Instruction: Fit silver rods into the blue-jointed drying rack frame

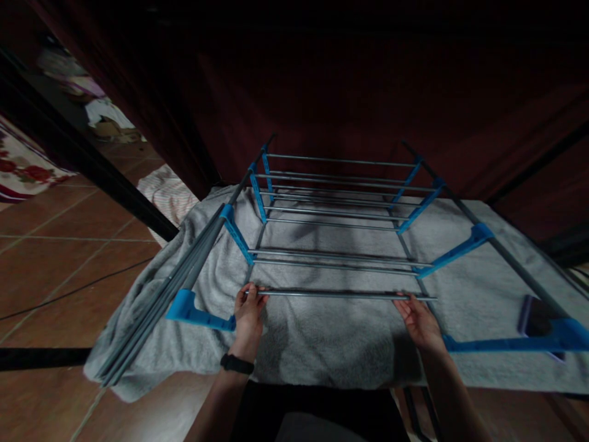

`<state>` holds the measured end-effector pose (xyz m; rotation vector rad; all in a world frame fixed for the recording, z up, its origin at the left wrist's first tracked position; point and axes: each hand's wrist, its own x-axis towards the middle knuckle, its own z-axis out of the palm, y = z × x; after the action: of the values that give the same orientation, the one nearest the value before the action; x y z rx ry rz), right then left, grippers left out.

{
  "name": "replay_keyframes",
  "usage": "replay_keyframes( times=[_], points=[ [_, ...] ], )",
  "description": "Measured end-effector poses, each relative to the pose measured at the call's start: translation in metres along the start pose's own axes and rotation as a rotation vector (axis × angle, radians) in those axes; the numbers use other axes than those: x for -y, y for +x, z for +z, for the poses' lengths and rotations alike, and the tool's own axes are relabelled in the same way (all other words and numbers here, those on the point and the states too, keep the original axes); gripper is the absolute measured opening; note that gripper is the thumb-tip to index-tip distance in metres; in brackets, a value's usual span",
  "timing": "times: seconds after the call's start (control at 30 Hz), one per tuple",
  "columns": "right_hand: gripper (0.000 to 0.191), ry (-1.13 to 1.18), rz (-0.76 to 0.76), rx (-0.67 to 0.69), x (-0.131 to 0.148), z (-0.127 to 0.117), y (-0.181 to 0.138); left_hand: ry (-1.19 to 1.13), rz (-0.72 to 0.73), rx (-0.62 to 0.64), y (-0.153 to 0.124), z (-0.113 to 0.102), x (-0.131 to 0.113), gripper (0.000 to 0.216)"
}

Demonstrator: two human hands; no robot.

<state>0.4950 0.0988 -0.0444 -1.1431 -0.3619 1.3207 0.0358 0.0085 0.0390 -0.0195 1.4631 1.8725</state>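
Note:
A thin grey metal rod [331,294] lies crosswise between my two hands. My left hand [248,310] has its fingers closed on the rod's left end; a dark band circles that wrist. Near the other end, my right hand [416,319] pinches the rod between thumb and fingers. Beyond it stands a rack frame of grey tubes with blue plastic brackets [239,236] and several crossbars [340,266]. The nearest left bracket [202,316] is beside my left hand, and the nearest right bracket [515,344] is right of my right hand.
The frame rests on a grey blanket [299,356]. Several loose grey tubes [156,307] lie along its left side. A dark phone [538,316] sits at the right, partly behind a bracket. Dark red cloth [345,104] hangs behind. Tiled floor [59,264] with a cable shows at left.

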Motion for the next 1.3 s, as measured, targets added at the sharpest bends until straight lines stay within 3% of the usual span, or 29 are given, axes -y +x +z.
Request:
replay_keyframes(
  times=[0.27,0.73,1.3],
  points=[
    [0.025,-0.02,-0.018,-0.019,0.0,0.003,-0.002,-0.111,-0.073,0.086,-0.001,-0.003,-0.001,0.02],
    [0.033,-0.017,-0.01,-0.018,0.001,0.002,-0.003,-0.162,-0.236,0.14,-0.015,0.011,0.003,0.017],
    [0.034,-0.015,-0.017,-0.023,0.003,0.006,-0.01,-0.141,-0.334,0.126,-0.033,0.029,0.018,0.026]
  ],
)
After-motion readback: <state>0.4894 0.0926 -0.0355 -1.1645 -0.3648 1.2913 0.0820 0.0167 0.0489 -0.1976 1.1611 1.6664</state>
